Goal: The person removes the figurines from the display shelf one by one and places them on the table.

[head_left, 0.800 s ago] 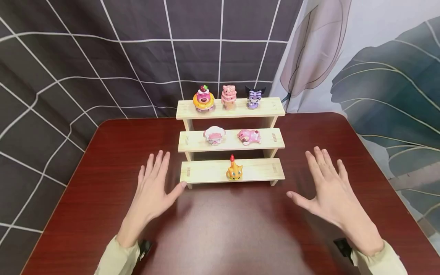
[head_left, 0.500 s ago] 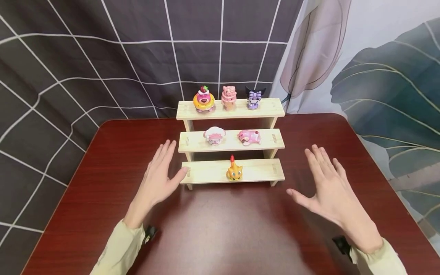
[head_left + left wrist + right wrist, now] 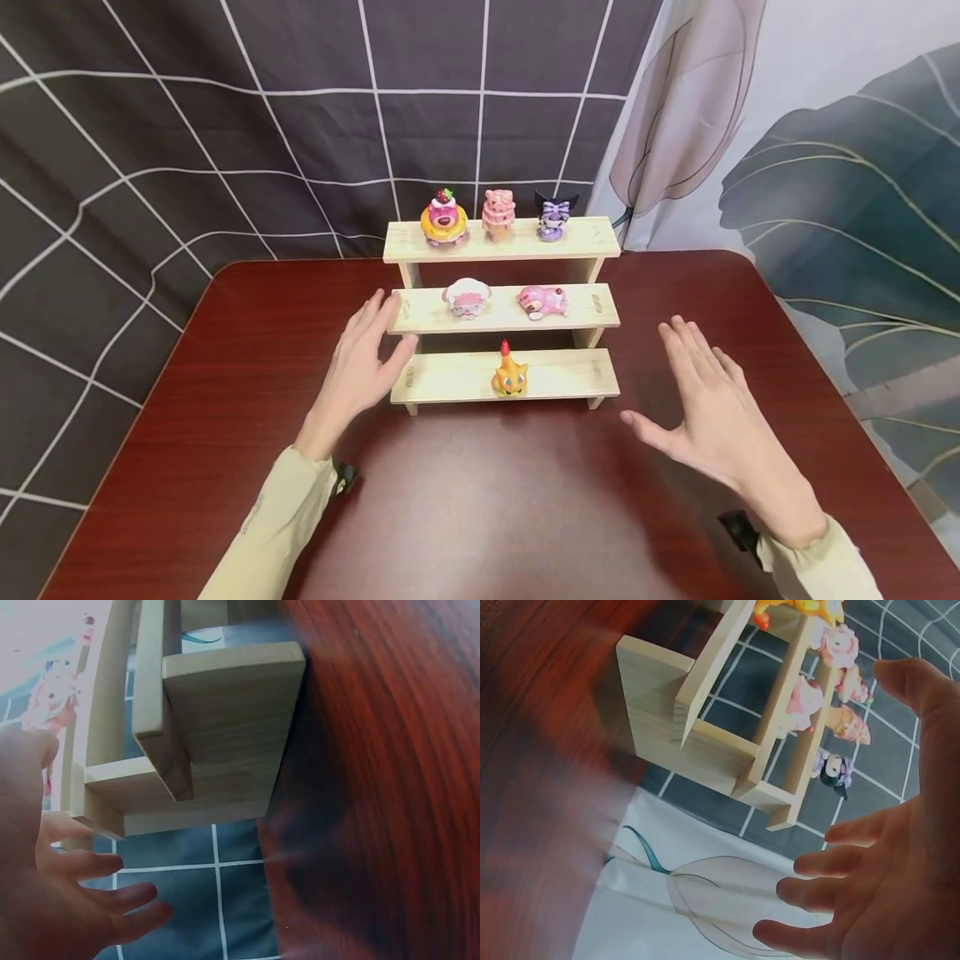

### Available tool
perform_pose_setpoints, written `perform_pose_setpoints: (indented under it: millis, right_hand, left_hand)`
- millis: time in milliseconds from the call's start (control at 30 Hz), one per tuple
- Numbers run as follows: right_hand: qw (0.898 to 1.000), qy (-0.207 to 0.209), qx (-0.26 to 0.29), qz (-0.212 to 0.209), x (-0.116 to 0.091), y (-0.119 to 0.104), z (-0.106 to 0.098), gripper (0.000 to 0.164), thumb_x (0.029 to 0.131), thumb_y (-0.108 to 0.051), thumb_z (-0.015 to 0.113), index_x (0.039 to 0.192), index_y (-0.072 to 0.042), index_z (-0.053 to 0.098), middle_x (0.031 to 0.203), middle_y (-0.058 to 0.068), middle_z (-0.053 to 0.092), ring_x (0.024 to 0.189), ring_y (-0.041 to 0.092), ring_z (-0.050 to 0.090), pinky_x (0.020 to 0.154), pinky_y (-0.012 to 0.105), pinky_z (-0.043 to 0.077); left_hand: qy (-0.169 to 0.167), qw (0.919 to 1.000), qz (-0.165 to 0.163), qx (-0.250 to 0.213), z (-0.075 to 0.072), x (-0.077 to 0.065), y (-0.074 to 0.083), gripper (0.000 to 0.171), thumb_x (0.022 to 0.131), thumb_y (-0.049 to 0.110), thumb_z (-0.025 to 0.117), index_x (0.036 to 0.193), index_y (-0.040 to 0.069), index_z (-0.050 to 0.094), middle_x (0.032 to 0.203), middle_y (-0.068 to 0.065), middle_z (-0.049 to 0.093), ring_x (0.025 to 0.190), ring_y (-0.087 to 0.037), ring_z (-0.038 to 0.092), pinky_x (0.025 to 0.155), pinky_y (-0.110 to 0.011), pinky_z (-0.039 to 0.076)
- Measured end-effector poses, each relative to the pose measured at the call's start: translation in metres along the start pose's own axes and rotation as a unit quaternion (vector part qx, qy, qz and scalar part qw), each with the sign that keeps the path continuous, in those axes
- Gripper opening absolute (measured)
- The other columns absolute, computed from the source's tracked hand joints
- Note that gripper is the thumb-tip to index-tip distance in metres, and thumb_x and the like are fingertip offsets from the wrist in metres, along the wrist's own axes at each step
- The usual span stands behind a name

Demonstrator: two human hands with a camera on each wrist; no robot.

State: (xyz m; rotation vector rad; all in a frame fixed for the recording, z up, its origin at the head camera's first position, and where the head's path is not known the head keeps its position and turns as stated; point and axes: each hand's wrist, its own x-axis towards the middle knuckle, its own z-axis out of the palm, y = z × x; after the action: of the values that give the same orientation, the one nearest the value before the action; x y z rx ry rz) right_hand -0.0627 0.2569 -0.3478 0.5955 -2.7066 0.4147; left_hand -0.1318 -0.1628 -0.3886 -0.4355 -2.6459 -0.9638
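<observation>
A three-tier wooden shelf (image 3: 435,379) stands on the table. My left hand (image 3: 358,362) is at its left end, fingers extended, fingertips overlapping the middle tier in the head view. My right hand (image 3: 708,412) hovers to the right of the shelf, fingers spread and holding nothing. An orange figurine (image 3: 510,379) with a red-tipped tail sits on the bottom tier. On the middle tier are a white-and-pink figurine (image 3: 467,298) and a lying pink bear figurine (image 3: 543,302). The top tier bears a bear in a yellow ring (image 3: 444,221), a pink ice-cream-cone figurine (image 3: 498,215) and a purple-and-black figurine (image 3: 553,217).
The dark red wooden table (image 3: 487,500) extends around the shelf. Behind it hangs a dark grid-patterned curtain (image 3: 315,133). A pale curtain with leaf prints (image 3: 862,183) hangs at the right.
My left hand has moved forward and to the right, up to the shelf's left end. The right hand has shifted only slightly. The figurines stay in their places.
</observation>
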Motion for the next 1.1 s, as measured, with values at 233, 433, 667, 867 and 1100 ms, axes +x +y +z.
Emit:
perform_pose_setpoints:
  millis: [233, 433, 667, 867, 1100]
  right_hand:
    - [1.0, -0.001, 0.005, 0.002, 0.001, -0.002, 0.001, 0.105, 0.071, -0.048, 0.078, 0.151, 0.004, 0.034, 0.151, 0.03, 0.037, 0.141, 0.044, 0.032, 0.097, 0.07, 0.031]
    - [1.0, -0.009, 0.004, 0.005, 0.002, -0.004, 0.002, 0.105, 0.071, -0.047, 0.079, 0.151, 0.005, 0.034, 0.151, 0.03, 0.037, 0.14, 0.045, 0.033, 0.098, 0.069, 0.032]
    - [1.0, -0.01, 0.001, 0.003, 0.003, -0.005, 0.002, 0.105, 0.071, -0.047, 0.08, 0.151, 0.004, 0.034, 0.151, 0.03, 0.038, 0.139, 0.046, 0.035, 0.095, 0.069, 0.034]
    - [1.0, -0.002, 0.002, -0.005, 0.004, -0.004, 0.002, 0.104, 0.071, -0.048, 0.079, 0.15, 0.005, 0.035, 0.15, 0.03, 0.039, 0.139, 0.045, 0.035, 0.095, 0.068, 0.035]
    - [1.0, 0.02, 0.003, -0.023, 0.009, -0.003, 0.001, 0.1, 0.073, -0.05, 0.075, 0.147, 0.006, 0.039, 0.148, 0.029, 0.043, 0.139, 0.043, 0.037, 0.093, 0.066, 0.037]
  left_hand:
    - [0.015, 0.9998, 0.011, -0.007, 0.006, 0.005, -0.005, 0.06, 0.096, 0.035, 0.06, 0.148, 0.007, 0.049, 0.155, -0.019, 0.038, 0.137, -0.041, 0.039, 0.106, -0.062, 0.029]
    - [0.04, 0.9989, 0.017, -0.018, 0.012, 0.004, -0.006, 0.053, 0.097, 0.031, 0.06, 0.144, 0.008, 0.054, 0.152, -0.018, 0.042, 0.133, -0.038, 0.044, 0.104, -0.059, 0.033]
    - [0.084, 0.9955, 0.026, -0.036, 0.017, 0.006, -0.006, 0.047, 0.095, 0.026, 0.064, 0.138, 0.007, 0.061, 0.147, -0.018, 0.049, 0.127, -0.038, 0.05, 0.099, -0.057, 0.039]
    - [0.098, 0.9936, 0.019, -0.051, 0.018, 0.008, -0.005, 0.045, 0.092, 0.022, 0.069, 0.134, 0.006, 0.065, 0.144, -0.017, 0.052, 0.124, -0.038, 0.052, 0.097, -0.056, 0.041]
    - [0.1, 0.9931, 0.013, -0.058, 0.018, 0.008, -0.004, 0.045, 0.09, 0.021, 0.071, 0.132, 0.006, 0.066, 0.143, -0.015, 0.054, 0.121, -0.037, 0.052, 0.096, -0.053, 0.041]
